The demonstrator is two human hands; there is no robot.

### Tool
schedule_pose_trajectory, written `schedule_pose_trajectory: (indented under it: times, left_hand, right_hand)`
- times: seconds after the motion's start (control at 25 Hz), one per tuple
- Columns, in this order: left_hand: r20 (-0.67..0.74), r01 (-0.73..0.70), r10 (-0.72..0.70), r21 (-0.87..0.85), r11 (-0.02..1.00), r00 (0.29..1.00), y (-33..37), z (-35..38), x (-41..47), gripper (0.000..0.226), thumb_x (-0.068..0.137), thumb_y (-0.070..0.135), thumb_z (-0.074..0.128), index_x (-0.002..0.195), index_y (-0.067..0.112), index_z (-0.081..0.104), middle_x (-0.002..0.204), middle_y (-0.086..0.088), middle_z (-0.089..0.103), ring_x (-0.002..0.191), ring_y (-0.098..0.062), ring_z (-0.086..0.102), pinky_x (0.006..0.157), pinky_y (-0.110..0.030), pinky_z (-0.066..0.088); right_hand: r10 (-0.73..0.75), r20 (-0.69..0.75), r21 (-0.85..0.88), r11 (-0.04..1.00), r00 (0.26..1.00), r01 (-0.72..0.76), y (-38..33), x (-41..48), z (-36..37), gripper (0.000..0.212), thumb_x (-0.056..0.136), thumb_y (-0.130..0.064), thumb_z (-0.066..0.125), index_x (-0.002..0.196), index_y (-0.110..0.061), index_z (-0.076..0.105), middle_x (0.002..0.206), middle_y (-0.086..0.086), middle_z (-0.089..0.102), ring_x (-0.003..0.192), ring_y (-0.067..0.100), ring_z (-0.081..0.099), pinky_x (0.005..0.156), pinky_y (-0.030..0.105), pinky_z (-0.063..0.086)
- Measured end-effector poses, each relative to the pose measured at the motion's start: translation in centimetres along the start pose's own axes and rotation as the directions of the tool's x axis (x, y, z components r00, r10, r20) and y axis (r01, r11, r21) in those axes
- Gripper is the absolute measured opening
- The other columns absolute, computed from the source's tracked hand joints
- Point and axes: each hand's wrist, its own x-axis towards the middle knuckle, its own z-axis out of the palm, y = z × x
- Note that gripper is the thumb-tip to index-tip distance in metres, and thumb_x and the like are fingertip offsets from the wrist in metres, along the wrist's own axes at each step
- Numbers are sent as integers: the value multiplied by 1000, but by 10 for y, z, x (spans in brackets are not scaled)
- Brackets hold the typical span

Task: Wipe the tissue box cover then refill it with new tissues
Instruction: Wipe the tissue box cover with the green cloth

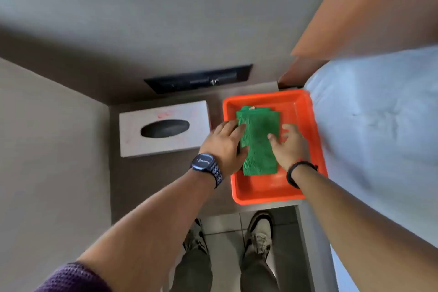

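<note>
A white tissue box cover (163,128) with a dark oval slot and faint red smudges lies on the grey counter, left of an orange tray (265,188). A folded green cloth (258,140) lies in the tray. My left hand (224,144) rests on the cloth's left edge, fingers curled around it. My right hand (288,146) lies on the cloth's right side with fingers spread. No tissues are visible in the slot.
A dark recessed panel (198,78) sits in the wall behind the counter. A pale blue-white bedsheet or fabric surface (379,137) fills the right. A wooden panel (369,7) rises at upper right. My shoes (259,232) stand on tiled floor below the counter edge.
</note>
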Motion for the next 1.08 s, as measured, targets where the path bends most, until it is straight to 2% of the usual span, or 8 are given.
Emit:
schedule_pose_trajectory:
  times: [0.24,0.36,0.52,0.64,0.76,0.88,1.0,1.08]
  left_hand:
    - [37,63,-72,204,977,997,-30,69,35,70,93,28,40,145,1,1,155,-19,-7,142,-30,-3,113,-36,-1]
    - [43,37,-46,192,981,998,-31,71,41,68,92,12,38,144,-2,-3,154,-24,-9,141,-33,-7,113,-36,-2]
    - [29,17,-21,134,991,999,-33,65,41,68,90,4,38,144,-2,-3,154,-23,-5,142,-32,-4,111,-31,-4]
    - [81,38,-45,88,995,996,-35,60,43,68,90,6,39,144,-2,-2,155,-21,-4,142,-29,-4,111,-30,-5]
    - [95,31,-26,-52,998,995,-38,36,37,61,92,11,44,145,1,15,154,-22,10,141,-31,13,115,-33,10]
    - [-155,-65,50,-99,993,987,-64,-3,14,45,84,17,60,125,0,53,128,-26,52,114,-40,51,95,-46,45]
    - [-259,98,-93,7,995,961,-114,-40,-17,54,80,46,61,120,10,57,120,-15,58,108,-31,52,85,-45,50]
    - [-237,224,-207,48,973,949,-149,-56,-32,74,70,64,61,125,15,54,126,-12,55,113,-30,49,91,-44,47]
  right_hand:
    - [171,-81,-50,983,982,-175,14,39,55,68,73,-48,74,121,-7,49,119,18,56,108,37,56,89,41,47]
    - [185,-65,5,983,981,-185,15,47,62,50,74,-40,75,105,-7,53,106,14,64,97,35,62,78,40,52]
    - [143,9,50,988,990,-143,14,46,68,19,82,-32,67,88,-15,62,82,4,67,80,31,65,58,27,38]
    - [115,48,71,990,992,-118,13,41,66,18,87,-32,61,93,-15,58,86,6,66,82,32,63,61,30,41]
    - [43,96,112,992,994,-53,11,31,55,25,90,-31,58,105,-11,56,101,10,66,96,32,62,72,30,40]
    - [-78,37,242,968,996,67,-10,14,35,24,89,-24,61,110,-12,59,105,3,68,98,23,62,74,21,39]
    - [-132,-20,426,896,991,128,-54,-4,28,19,89,-20,62,108,-19,61,98,-11,65,94,13,62,74,14,44]
    - [-149,42,474,873,988,112,-82,-11,37,16,89,-20,62,105,-24,59,100,-7,66,96,15,63,85,27,49]
